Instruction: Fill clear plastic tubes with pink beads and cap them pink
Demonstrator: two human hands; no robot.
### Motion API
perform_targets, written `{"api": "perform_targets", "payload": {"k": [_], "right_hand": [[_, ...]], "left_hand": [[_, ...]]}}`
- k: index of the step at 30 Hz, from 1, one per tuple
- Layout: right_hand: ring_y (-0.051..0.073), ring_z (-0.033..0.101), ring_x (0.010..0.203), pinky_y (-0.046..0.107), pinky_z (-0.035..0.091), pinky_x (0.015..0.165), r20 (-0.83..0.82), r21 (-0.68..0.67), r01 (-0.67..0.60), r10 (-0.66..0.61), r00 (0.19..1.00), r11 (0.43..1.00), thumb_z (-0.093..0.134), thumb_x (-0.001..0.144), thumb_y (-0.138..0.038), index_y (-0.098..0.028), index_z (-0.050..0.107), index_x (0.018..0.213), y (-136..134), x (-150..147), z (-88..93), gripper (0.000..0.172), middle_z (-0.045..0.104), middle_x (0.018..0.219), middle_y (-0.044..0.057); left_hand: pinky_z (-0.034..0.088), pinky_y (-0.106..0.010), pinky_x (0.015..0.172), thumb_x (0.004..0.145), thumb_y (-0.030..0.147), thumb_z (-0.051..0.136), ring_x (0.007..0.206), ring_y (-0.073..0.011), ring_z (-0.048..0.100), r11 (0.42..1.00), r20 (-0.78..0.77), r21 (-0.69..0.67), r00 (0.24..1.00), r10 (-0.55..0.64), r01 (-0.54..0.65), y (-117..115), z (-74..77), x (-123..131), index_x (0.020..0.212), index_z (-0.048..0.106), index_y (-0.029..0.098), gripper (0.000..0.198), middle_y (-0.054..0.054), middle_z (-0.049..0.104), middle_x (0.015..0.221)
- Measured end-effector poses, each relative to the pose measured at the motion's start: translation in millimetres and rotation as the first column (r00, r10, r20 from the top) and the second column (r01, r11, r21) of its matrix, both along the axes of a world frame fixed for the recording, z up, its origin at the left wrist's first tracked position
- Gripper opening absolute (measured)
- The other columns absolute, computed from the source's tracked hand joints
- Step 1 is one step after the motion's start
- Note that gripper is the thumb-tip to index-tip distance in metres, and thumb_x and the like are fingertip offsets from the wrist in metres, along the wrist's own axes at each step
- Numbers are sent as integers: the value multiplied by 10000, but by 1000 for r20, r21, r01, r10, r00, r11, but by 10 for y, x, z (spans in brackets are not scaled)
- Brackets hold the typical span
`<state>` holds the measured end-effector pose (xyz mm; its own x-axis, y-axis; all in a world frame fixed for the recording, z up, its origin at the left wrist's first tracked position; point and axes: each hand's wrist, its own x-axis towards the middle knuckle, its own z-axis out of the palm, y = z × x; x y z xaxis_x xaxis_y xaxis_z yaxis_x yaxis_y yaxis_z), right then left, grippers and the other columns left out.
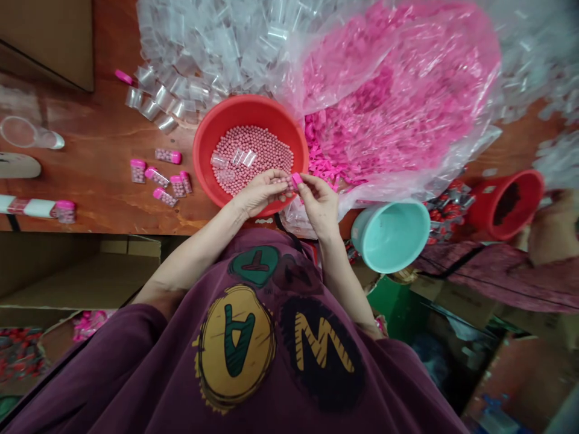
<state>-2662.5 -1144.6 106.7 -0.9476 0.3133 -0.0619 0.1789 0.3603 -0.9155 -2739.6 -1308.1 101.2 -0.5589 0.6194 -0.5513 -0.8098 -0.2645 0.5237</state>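
Observation:
Over the near right rim of a red basin, my two hands meet at a small clear container of pink beads. My left hand closes its fingers around the container. Thumb and fingers of my right hand pinch a bright pink cap at the container's end; I cannot tell if it is seated. Pink beads fill the basin's bottom, with a few clear empty containers lying on them. Left of the basin, several capped containers of beads lie on the wooden table.
Clear empty containers are heaped at the back. A plastic bag of pink caps lies right of the basin. A turquoise bucket and a red bucket stand at right, near another person's arm. A cardboard box sits far left.

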Motion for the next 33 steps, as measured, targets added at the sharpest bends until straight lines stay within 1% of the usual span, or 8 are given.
{"api": "perform_targets", "payload": {"k": [5,10,15,21,25,28,31,33], "right_hand": [[247,709,1069,460,596,1002,-142,273,-23,64,988,962,598,1057,-415,-250,787,1114,-58,7,46,257,773,1109,91],[257,701,1107,493,594,1038,-131,258,-32,68,989,966,520,1084,-386,-274,762,1208,-96,69,17,294,756,1149,90],[277,684,1220,530,587,1102,-131,311,-72,117,984,948,444,1081,-310,-272,708,1385,-144,147,113,404,716,1282,117],[253,723,1163,505,605,1112,-58,82,-139,144,988,987,608,1067,-467,-309,637,1422,17,136,290,389,684,1402,71],[181,727,866,374,679,732,-12,-115,6,-7,1000,993,770,913,-691,-327,539,1382,77,74,221,637,638,1411,76],[152,659,718,333,634,596,-34,-178,111,-119,992,978,781,878,-740,-311,557,1236,13,22,127,603,685,1184,50],[212,708,902,439,684,877,-62,-80,149,-155,986,985,611,995,-753,-281,638,1164,-97,-1,78,502,700,1069,63],[267,688,1187,536,589,1138,-54,1,92,-92,994,996,426,1080,-731,-261,682,1247,-163,7,70,561,705,1189,103]], "left_hand": [[534,-214,712,931,117,759,738,-89,689,1000,58,-6,998,2,-1,73,-7,45,994,684,147,103,-17,735,855],[519,-187,709,942,144,774,715,-63,651,995,59,-31,994,91,-90,160,41,132,994,677,150,111,8,702,820],[528,-182,726,939,118,757,715,-54,647,996,64,-28,994,90,-88,188,96,144,1022,715,166,105,21,709,857],[556,-206,761,929,131,753,739,-75,667,997,33,-59,998,44,-42,111,137,50,1028,737,153,102,3,725,859],[544,-227,731,892,194,819,727,-92,672,993,-26,-116,1000,-16,13,9,115,21,1030,755,158,157,-3,721,829],[541,-251,712,852,221,863,695,-95,659,996,-42,-72,997,-63,60,-38,84,34,1011,764,150,200,-7,714,821],[519,-247,665,809,226,898,636,-80,620,997,-56,-30,996,-69,68,-31,70,54,988,767,138,239,3,692,791],[498,-228,631,789,222,913,625,-74,611,999,-51,-17,998,-38,37,-2,71,65,973,765,136,251,7,686,777]]}}
